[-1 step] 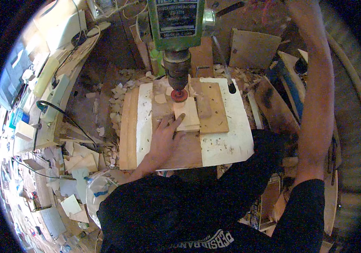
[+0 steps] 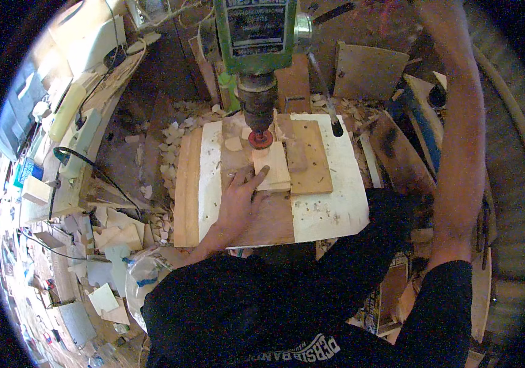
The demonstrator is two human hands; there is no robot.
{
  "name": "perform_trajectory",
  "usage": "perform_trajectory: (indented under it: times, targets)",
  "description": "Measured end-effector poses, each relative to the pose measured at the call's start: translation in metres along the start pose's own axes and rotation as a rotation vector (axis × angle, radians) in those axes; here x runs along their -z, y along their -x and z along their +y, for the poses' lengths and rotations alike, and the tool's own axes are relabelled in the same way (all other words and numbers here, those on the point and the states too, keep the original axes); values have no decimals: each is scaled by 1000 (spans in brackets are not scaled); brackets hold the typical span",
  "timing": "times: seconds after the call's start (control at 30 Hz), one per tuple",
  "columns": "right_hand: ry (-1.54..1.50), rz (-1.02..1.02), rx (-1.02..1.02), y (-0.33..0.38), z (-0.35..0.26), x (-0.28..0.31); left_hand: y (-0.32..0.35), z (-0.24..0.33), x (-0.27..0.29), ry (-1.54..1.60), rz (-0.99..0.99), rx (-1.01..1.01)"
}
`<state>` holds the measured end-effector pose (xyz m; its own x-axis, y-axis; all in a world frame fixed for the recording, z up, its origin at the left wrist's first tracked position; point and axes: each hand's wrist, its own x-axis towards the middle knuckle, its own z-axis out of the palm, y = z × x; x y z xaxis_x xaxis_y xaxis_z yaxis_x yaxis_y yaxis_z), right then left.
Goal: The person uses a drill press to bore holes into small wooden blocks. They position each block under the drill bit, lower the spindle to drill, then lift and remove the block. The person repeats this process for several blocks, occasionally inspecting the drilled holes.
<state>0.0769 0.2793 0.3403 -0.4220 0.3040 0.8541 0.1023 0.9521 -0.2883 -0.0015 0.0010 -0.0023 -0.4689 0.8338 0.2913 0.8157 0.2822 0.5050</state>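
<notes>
1. The left hand (image 2: 239, 199) lies flat near the middle of the frame, fingers (image 2: 255, 178) spread and pressing down on the lower left edge of a small pale wood block (image 2: 273, 165); nothing is gripped, only held down.
2. The small pale wood block sits on a brown board (image 2: 274, 214), just beside a darker square plywood piece (image 2: 309, 156) to its right; its top end is under a red hole-saw bit (image 2: 260, 139).
3. The red hole-saw bit hangs from the dark chuck (image 2: 256, 101) of a green drill press (image 2: 256, 30) at the upper middle of the frame.
4. The brown board rests on a white panel (image 2: 336, 211), with a long pale plank (image 2: 187, 184) along the panel's left side.
5. The right arm (image 2: 461, 141) runs up the right side of the frame; its hand is cut off at the top edge, so I cannot tell how its fingers stand.
6. Wood chips (image 2: 167, 156) litter the bench to the upper left of the panel, and loose wood offcuts (image 2: 118, 233) lie at lower left.
</notes>
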Motion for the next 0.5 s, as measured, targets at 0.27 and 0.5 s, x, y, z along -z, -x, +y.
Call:
perform_trajectory:
  times: [0.27, 0.5]
  targets:
    - [21, -6, 34, -6, 5, 1, 10, -11, -4, 6, 57, -116]
    - [106, 28, 118, -6, 11, 2, -8, -22, -8, -63, -10, -90]
